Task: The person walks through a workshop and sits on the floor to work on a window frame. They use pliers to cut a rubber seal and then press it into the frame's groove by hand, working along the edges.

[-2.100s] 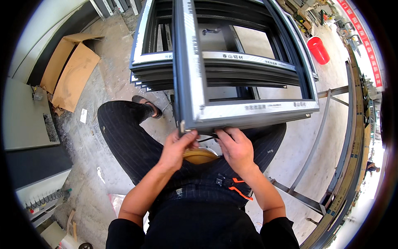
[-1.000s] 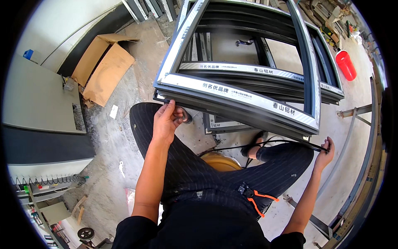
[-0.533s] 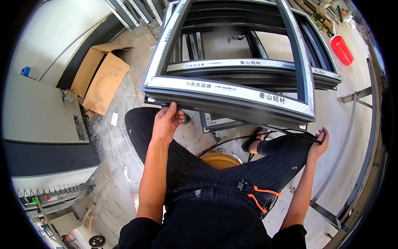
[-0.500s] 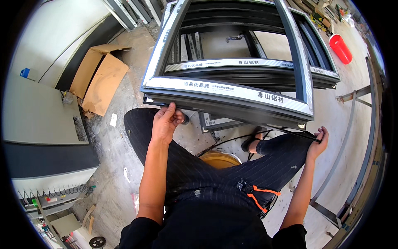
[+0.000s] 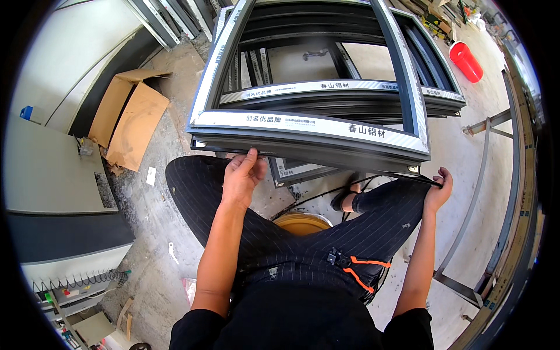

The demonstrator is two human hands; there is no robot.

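- When we compare this moment with the view about two seconds earlier, hand spacing differs most: our left hand (image 5: 240, 178) and right hand (image 5: 438, 191), close together then, are now well apart.
- Against half a second ago, our left hand sits farther right along the near edge of the top frame (image 5: 312, 125); our right hand stays just beyond that frame's right corner.
- Left fingers: we see the thumb tip against the near edge and the other fingers curled; we cannot tell whether they pinch anything there.
- Right fingers: we see thumb and fingers pinching the black strip (image 5: 421, 179), which runs left toward the underside of the near edge.
- Top frame: we locate it ahead of our knees, overlapping the stack of frames (image 5: 326, 107) and partly covering a lower frame (image 5: 306, 171).
- Obstructions: our right thigh (image 5: 379, 216) lies below the strip; dark loops of it pass near our right foot.
- Surroundings: we note an orange-handled tool (image 5: 368, 262) on our lap, a red bucket (image 5: 466, 62) and a metal support (image 5: 459, 289) to the right, an open cardboard box (image 5: 137, 125) and a grey cabinet (image 5: 52, 169) to the left.
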